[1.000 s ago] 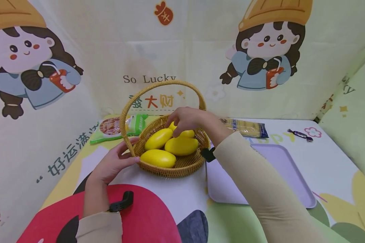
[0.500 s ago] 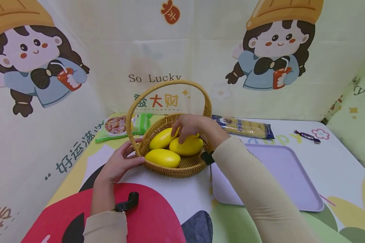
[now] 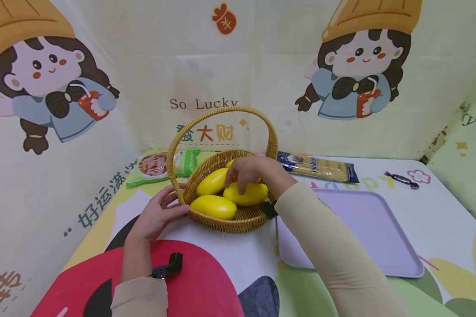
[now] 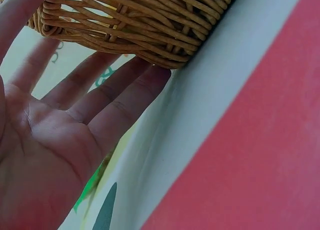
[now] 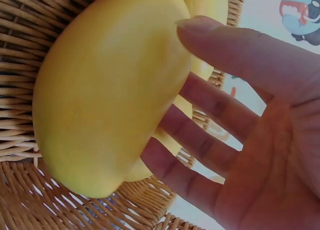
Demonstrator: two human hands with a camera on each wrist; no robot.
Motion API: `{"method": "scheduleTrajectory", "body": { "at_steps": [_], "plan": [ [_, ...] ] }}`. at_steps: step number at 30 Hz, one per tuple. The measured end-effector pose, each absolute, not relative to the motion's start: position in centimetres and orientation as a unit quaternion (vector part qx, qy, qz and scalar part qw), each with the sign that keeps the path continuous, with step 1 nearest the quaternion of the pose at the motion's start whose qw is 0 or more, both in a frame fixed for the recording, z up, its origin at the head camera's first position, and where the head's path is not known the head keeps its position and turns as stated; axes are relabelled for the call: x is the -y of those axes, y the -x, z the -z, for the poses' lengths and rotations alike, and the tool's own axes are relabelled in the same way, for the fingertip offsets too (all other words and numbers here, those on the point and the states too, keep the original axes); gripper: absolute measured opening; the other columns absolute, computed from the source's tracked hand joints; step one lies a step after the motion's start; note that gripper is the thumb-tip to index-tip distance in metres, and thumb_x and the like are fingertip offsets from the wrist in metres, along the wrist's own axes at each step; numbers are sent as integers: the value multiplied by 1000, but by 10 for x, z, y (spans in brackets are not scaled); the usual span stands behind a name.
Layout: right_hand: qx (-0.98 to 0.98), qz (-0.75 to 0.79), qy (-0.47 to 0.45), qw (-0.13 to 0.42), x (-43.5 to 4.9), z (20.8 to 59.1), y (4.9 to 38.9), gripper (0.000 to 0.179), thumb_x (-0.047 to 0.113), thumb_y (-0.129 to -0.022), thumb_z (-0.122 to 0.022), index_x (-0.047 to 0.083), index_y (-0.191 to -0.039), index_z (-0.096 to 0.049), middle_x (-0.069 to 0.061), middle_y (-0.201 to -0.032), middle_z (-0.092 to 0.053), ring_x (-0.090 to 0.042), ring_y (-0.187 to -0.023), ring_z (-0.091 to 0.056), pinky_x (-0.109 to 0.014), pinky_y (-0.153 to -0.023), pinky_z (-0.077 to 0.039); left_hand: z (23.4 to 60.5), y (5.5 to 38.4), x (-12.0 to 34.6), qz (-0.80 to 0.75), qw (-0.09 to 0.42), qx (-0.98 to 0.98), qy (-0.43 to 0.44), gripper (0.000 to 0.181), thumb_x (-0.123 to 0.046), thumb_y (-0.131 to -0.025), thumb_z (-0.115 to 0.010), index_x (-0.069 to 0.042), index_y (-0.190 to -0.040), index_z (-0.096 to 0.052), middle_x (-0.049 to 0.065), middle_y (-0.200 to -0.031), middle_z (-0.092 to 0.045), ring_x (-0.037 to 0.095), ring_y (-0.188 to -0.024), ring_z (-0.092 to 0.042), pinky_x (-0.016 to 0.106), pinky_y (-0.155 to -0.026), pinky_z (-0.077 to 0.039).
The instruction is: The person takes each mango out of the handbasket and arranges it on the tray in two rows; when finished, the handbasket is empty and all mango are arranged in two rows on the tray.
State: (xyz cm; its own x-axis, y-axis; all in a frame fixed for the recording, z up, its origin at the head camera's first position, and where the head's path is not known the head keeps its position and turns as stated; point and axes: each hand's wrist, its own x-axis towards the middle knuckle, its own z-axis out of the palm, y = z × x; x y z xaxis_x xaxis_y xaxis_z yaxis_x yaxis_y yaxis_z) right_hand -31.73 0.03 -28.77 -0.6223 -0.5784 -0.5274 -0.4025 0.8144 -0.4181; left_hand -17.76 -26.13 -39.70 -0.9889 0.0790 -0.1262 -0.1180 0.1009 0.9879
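Note:
A wicker basket (image 3: 230, 226) with a tall arched handle holds several yellow mangoes. My left hand (image 3: 154, 218) is at the basket's left side, thumb on the rim. In the left wrist view its straight fingers (image 4: 117, 102) touch the woven wall from outside. My right hand (image 3: 250, 171) reaches inside under the handle, its fingers curved over the right-hand mango (image 3: 254, 193). From the right wrist, the thumb and fingertips (image 5: 172, 117) meet one side of that mango (image 5: 110, 90). Another mango (image 3: 213, 207) lies at the front, one (image 3: 212, 182) at the left, one behind partly hidden.
A lilac tray (image 3: 365, 229) lies to the right, partly under my right sleeve. Behind the basket are a green snack bag (image 3: 154, 169) at left and a pasta packet (image 3: 321, 168) at right. A wrapped candy (image 3: 402, 179) sits far right.
My right hand has come down from above the back mango onto the right-hand one. The left hand keeps its place at the basket. The head view has shifted slightly, moving the scene rightward.

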Motion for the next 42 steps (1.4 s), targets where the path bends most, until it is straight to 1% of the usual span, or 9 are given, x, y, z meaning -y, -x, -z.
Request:
{"method": "scheduleTrajectory", "body": {
  "at_steps": [5,10,13,17,21,25,28,36,42],
  "plan": [
    [-897,115,271,329,-5,288,315,43,2,-86,-76,34,-115,-77,-2,-129,-59,-25,-118,-51,-37,-98,-51,397,178,260,-663,72,-745,12,57,-17,-98,-71,-13,-150,-47,13,-161,-38,31,-142,-45,28,-101,-56],
    [-896,115,271,332,-8,286,313,42,2,-85,-77,36,-111,-77,-3,-127,-59,-26,-112,-52,-37,-89,-55,397,178,259,-667,71,-742,17,56,-17,-99,-71,-14,-149,-48,11,-161,-38,29,-142,-45,26,-99,-56],
    [-896,114,270,333,-9,285,312,41,3,-85,-78,36,-110,-76,-4,-127,-59,-26,-111,-53,-37,-86,-55,397,178,257,-670,69,-739,18,55,-17,-98,-71,-15,-149,-48,11,-160,-39,28,-141,-47,25,-99,-56],
    [-898,106,272,328,-9,284,311,41,6,-87,-79,38,-113,-75,-4,-128,-58,-26,-115,-51,-37,-91,-52,397,177,257,-670,68,-739,18,56,-18,-98,-71,-16,-149,-48,11,-161,-38,28,-141,-45,25,-99,-56],
    [-901,98,278,317,-10,282,310,42,11,-89,-79,39,-119,-73,-4,-130,-57,-26,-119,-48,-39,-99,-47,398,177,259,-667,71,-742,20,57,-20,-99,-71,-17,-150,-46,10,-163,-36,27,-142,-44,26,-100,-55],
    [-902,103,285,308,-12,281,309,42,11,-89,-78,38,-122,-73,-4,-131,-56,-26,-122,-47,-42,-107,-43,399,179,259,-666,71,-742,23,57,-21,-98,-72,-18,-149,-47,8,-162,-37,24,-140,-47,26,-100,-56],
    [-899,111,297,302,-14,280,308,43,10,-89,-77,36,-124,-73,-6,-135,-58,-26,-124,-48,-44,-111,-43,400,179,259,-667,71,-741,19,58,-21,-98,-72,-16,-150,-47,9,-161,-37,25,-140,-46,25,-100,-56],
    [-901,140,301,278,-19,278,305,44,11,-89,-77,36,-125,-71,-10,-144,-57,-30,-129,-52,-49,-110,-46,400,175,259,-668,69,-741,13,58,-19,-99,-70,-13,-151,-45,12,-162,-36,31,-144,-42,24,-100,-55],
    [-895,170,315,265,-23,274,304,44,12,-89,-76,36,-126,-71,-9,-142,-57,-31,-128,-52,-47,-107,-48,402,174,261,-674,64,-736,11,56,-18,-99,-70,-14,-150,-46,11,-162,-37,24,-138,-48,24,-99,-56]
  ]
}}
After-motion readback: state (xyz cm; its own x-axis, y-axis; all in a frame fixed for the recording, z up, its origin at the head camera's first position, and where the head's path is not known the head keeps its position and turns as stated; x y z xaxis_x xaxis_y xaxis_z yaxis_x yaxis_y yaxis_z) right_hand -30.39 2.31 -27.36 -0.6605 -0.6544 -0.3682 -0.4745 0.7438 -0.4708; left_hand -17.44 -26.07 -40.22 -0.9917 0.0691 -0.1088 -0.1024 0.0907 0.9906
